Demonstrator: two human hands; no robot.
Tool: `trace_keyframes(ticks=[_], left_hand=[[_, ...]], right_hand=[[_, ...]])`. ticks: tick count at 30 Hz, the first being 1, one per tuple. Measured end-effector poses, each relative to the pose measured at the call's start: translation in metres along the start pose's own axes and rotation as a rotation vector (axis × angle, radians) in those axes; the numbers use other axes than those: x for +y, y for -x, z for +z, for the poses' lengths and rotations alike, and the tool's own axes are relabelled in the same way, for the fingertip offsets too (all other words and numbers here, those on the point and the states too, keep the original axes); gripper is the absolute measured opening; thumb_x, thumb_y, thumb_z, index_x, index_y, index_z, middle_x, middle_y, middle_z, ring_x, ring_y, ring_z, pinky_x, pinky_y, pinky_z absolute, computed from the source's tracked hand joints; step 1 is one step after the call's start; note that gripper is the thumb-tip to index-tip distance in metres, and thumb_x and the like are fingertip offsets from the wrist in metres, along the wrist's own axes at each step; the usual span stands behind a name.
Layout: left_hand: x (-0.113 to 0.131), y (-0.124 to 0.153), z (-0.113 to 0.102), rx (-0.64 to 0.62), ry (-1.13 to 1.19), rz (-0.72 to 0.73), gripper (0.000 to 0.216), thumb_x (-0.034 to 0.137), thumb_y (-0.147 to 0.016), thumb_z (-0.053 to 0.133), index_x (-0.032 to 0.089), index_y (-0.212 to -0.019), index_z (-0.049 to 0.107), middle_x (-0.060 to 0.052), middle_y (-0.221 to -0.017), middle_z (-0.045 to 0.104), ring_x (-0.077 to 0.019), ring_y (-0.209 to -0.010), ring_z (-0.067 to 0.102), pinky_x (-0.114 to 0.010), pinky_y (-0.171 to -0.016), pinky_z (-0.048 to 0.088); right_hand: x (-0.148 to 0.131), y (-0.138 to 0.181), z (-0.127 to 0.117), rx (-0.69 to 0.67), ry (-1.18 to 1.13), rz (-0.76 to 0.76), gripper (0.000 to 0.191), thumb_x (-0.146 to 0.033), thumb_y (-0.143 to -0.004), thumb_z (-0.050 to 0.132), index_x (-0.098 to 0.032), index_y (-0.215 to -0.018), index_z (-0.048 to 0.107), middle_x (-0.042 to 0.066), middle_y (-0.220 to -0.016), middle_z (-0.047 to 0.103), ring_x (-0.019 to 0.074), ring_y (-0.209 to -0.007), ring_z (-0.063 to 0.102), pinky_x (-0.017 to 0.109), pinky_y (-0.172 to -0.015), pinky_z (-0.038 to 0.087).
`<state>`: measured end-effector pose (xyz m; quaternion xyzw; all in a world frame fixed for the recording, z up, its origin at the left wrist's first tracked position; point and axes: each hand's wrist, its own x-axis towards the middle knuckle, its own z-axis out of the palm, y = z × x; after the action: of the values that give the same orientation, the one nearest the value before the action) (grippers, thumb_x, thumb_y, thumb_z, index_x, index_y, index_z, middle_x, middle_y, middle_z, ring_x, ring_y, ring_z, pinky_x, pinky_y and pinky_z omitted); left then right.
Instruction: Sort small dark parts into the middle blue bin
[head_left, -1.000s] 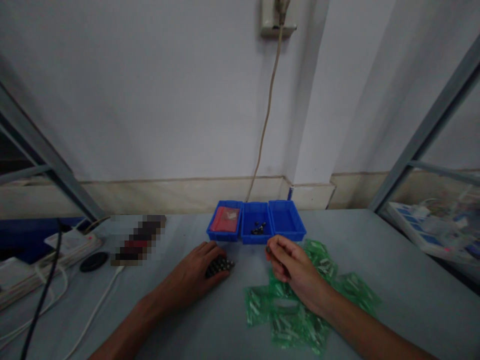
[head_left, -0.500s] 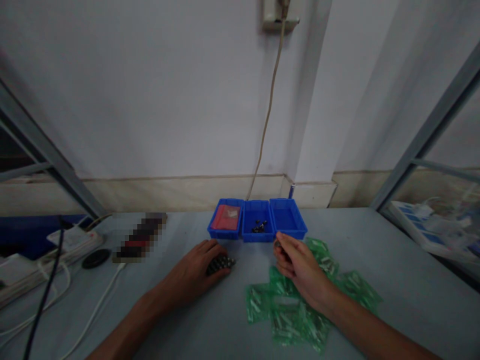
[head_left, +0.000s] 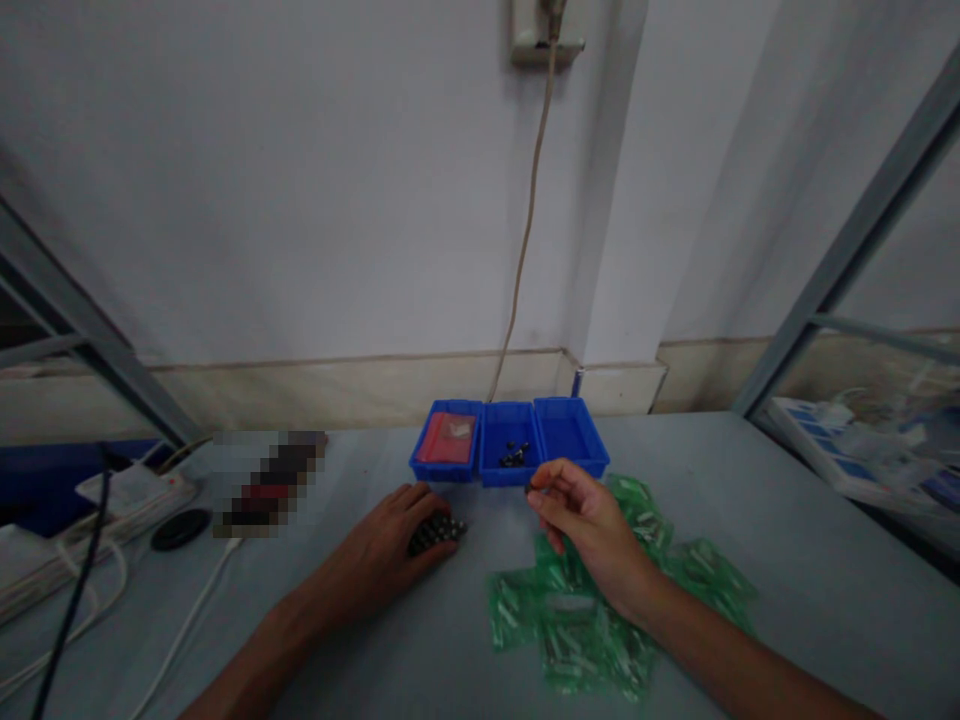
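My left hand (head_left: 386,535) is closed around a dark block (head_left: 436,533) dotted with rows of small shiny round pieces, resting on the table. Thumb and index finger of my right hand (head_left: 589,520) pinch a small dark part (head_left: 530,488); its kind is too small to make out. That hand hovers just in front of the blue bins, above several green plastic bags (head_left: 574,650) with small pale and metallic pieces inside. Small dark metal parts (head_left: 514,456) lie in the middle blue bin (head_left: 491,420).
The left blue bin (head_left: 421,468) holds a red bag (head_left: 446,438); the right blue bin (head_left: 568,425) stands beside the middle one. To the left are a pixelated phone-like object (head_left: 274,485), a black disc (head_left: 180,530), a power strip (head_left: 169,492) and cables.
My right hand has turned and shifted slightly left, bringing the pinched small part into sight at the fingertips. My left hand stays around the block. The view has shifted slightly.
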<state>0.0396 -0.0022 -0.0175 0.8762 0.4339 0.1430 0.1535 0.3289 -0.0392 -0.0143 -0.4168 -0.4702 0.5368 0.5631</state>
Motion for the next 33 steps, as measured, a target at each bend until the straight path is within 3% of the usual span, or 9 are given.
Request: trace_keyframes(ticks=[7, 13, 21, 28, 33], left_hand=[[-0.0018, -0.0002, 0.0008, 0.032, 0.003, 0.039, 0.031, 0.054, -0.106, 0.062, 0.027, -0.120, 0.070, -0.008, -0.120, 0.070, -0.0292, -0.109, 0.067, -0.044, -0.098, 0.055], [-0.0029, -0.0003, 0.0018, 0.031, -0.003, 0.029, 0.031, 0.054, -0.105, 0.063, 0.027, -0.119, 0.070, -0.008, -0.120, 0.070, -0.0299, -0.110, 0.067, -0.045, -0.099, 0.055], [-0.0010, 0.0000, 0.0007, 0.012, 0.006, 0.022, 0.024, 0.048, -0.106, 0.065, 0.028, -0.117, 0.068, -0.006, -0.120, 0.069, -0.0293, -0.111, 0.066, -0.044, -0.099, 0.054], [0.0004, -0.0001, 0.0004, 0.016, -0.002, 0.014, 0.023, 0.047, -0.105, 0.067, 0.027, -0.117, 0.070, -0.006, -0.121, 0.069, -0.0291, -0.111, 0.067, -0.044, -0.099, 0.054], [-0.0003, 0.0006, 0.0011, 0.023, -0.016, 0.022, 0.024, 0.047, -0.105, 0.067, 0.027, -0.117, 0.069, -0.007, -0.121, 0.069, -0.0296, -0.112, 0.066, -0.044, -0.099, 0.054]], right_hand=[[0.0014, 0.0004, 0.0033, -0.006, -0.024, 0.063, 0.052, -0.070, -0.084, 0.083, -0.020, -0.080, 0.066, -0.003, -0.069, 0.060, 0.0075, -0.048, 0.041, 0.020, -0.041, 0.031], [0.0010, 0.0025, 0.0047, 0.002, -0.128, 0.161, 0.064, -0.079, -0.074, 0.085, -0.021, -0.072, 0.059, -0.009, -0.055, 0.042, 0.0064, -0.045, 0.030, 0.020, -0.040, 0.023], [-0.0011, 0.0007, 0.0027, 0.008, -0.052, 0.065, 0.049, -0.067, -0.084, 0.084, -0.023, -0.086, 0.063, -0.006, -0.066, 0.055, 0.0070, -0.044, 0.034, 0.021, -0.039, 0.020], [0.0025, -0.0002, -0.0011, 0.059, 0.181, -0.185, 0.024, -0.043, -0.086, 0.087, -0.024, -0.090, 0.072, 0.002, -0.088, 0.068, 0.0169, -0.071, 0.059, 0.026, -0.059, 0.047], [0.0005, 0.0047, 0.0021, -0.002, 0.193, -0.144, 0.024, -0.044, -0.087, 0.086, -0.023, -0.090, 0.073, -0.001, -0.076, 0.065, 0.0155, -0.064, 0.056, 0.026, -0.055, 0.041]])
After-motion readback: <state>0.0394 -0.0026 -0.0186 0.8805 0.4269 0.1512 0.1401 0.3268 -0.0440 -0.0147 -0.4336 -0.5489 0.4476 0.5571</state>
